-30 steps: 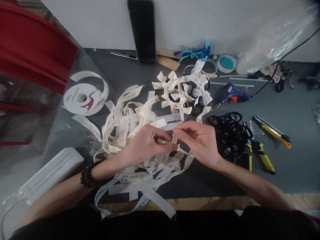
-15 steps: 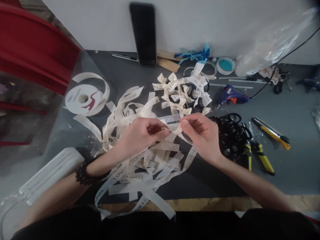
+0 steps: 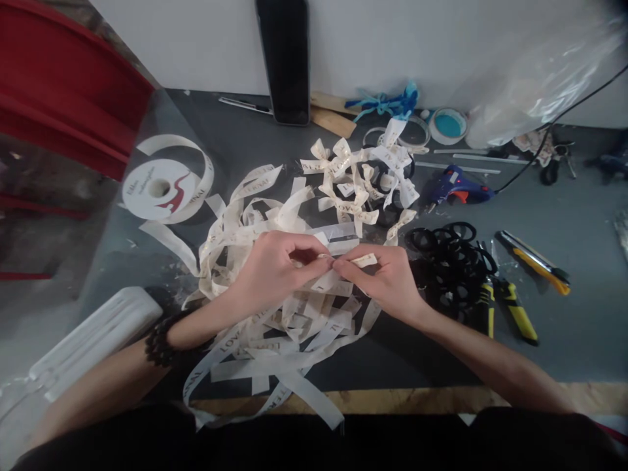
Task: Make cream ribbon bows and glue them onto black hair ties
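Note:
My left hand [image 3: 275, 265] and my right hand [image 3: 385, 278] meet fingertip to fingertip over a heap of cut cream ribbon strips [image 3: 275, 314]. Both pinch one short piece of cream ribbon [image 3: 360, 260], whose end sticks out past my right thumb. A black bead bracelet [image 3: 157, 340] sits on my left wrist. Behind the hands lies a cluster of finished ribbon bows [image 3: 360, 180]. A ribbon spool [image 3: 159, 190] with a red mark lies at the left.
A blue glue gun [image 3: 456, 186] with its black cable, a pile of black rings [image 3: 451, 252], yellow-handled pliers [image 3: 510, 307] and a yellow cutter [image 3: 532, 258] lie at the right. A phone [image 3: 287, 59] leans on the wall. A white case [image 3: 93, 343] sits near left.
My hands have closed together again on the short ribbon piece, fingertips now touching. The right hand dropped slightly and turned its fingers down onto the strip.

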`<state>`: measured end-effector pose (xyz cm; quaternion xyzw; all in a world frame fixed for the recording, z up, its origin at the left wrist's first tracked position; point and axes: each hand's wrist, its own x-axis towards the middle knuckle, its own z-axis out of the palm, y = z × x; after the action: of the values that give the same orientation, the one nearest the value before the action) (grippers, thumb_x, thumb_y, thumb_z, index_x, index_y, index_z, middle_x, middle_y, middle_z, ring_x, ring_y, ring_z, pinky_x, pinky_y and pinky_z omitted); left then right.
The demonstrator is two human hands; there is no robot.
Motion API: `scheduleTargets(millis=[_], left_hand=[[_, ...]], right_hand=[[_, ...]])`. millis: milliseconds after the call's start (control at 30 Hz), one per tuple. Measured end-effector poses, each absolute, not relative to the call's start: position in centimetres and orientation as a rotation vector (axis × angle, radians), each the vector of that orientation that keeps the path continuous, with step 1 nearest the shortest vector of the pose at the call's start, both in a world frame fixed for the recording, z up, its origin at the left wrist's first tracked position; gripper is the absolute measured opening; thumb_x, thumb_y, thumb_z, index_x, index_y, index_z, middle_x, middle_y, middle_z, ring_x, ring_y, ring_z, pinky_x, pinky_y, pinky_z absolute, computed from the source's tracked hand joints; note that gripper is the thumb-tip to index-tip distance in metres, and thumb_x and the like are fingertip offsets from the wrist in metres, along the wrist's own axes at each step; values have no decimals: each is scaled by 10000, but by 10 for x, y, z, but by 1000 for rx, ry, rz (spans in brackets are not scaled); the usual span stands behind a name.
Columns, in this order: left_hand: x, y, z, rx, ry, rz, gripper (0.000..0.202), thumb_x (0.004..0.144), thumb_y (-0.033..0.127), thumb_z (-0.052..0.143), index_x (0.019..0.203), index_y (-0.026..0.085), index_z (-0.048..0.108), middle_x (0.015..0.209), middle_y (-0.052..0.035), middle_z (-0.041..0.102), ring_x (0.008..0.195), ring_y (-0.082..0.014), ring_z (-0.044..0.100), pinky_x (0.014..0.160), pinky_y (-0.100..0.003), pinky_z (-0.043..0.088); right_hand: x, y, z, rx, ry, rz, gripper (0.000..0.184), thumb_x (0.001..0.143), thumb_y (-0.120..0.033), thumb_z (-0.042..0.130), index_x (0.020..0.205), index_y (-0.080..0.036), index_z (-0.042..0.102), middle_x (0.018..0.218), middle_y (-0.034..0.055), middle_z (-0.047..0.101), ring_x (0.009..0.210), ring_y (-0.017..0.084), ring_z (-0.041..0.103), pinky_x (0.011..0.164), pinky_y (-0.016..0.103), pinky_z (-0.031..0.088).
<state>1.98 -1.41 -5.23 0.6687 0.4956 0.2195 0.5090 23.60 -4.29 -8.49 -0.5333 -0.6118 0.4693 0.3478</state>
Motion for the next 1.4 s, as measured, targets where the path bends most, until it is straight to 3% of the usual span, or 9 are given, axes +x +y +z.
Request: scheduleTargets(millis=[100,200,533,733,900,1033,1133,1233,1400], left_hand=[[16,-10,-53,1490,1126,475,190,930,345,744,835,207,834,689,-16,735,568,-116,581,516,-240,413],[15,-8,-50,1420,1105,479,165,907,333,774,809,215,834,709,-14,742,608,-115,601,537,-229,416],[9,-2,-47,1429,1061,464,152,895,365,796,855,229,852,743,-33,757,637,-135,617,561,-245,439],[12,-4,-51,1479,1060,436,240,961,388,701,807,207,736,607,28,562,506,-88,428,480,-244,308],[13,-7,-50,1463,1158,603,253,1005,381,632,823,212,683,749,-1,622,620,-115,517,562,-263,394],[12,-4,-58,1406,1153,605,269,980,487,679,1069,241,743,906,-41,725,742,-155,638,586,-260,460],[11,-4,-67,1356,1137,466,407,897,494,796,1225,254,767,752,-19,716,607,-138,600,486,-244,389],[13,-5,-70,1307,1126,416,285,826,447,876,1015,237,842,585,9,658,451,-91,466,407,-242,273],[16,-6,-63,1287,1129,547,211,826,427,885,825,219,847,738,-44,793,512,-100,593,417,-222,341]], right_hand=[[236,-44,-86,-1343,-1569,1240,217,900,-413,800,831,-209,832,698,6,761,556,118,596,498,244,425],[235,-45,-86,-1302,-1546,1242,175,887,-383,816,838,-216,835,713,-1,777,614,135,662,570,252,495],[233,-49,-78,-1300,-1521,1199,132,870,-354,832,821,-232,837,737,2,794,632,147,686,586,268,523],[232,-47,-87,-1320,-1373,1442,259,827,-447,867,911,-205,832,717,16,779,571,142,658,523,255,521],[231,-43,-88,-1316,-1240,1473,232,824,-414,878,868,-200,799,778,32,802,654,155,724,627,272,593],[230,-45,-89,-1381,-1309,1346,190,860,-393,852,832,-211,808,725,17,783,630,151,706,610,271,573],[231,-48,-90,-1415,-1448,1203,163,878,-388,842,863,-226,829,757,13,795,668,160,712,636,281,563],[231,-50,-90,-1412,-1515,1127,145,907,-376,814,889,-234,832,807,13,808,707,165,729,665,288,568],[231,-50,-87,-1389,-1488,1180,120,931,-348,789,918,-233,825,833,13,807,719,157,739,694,287,591]])
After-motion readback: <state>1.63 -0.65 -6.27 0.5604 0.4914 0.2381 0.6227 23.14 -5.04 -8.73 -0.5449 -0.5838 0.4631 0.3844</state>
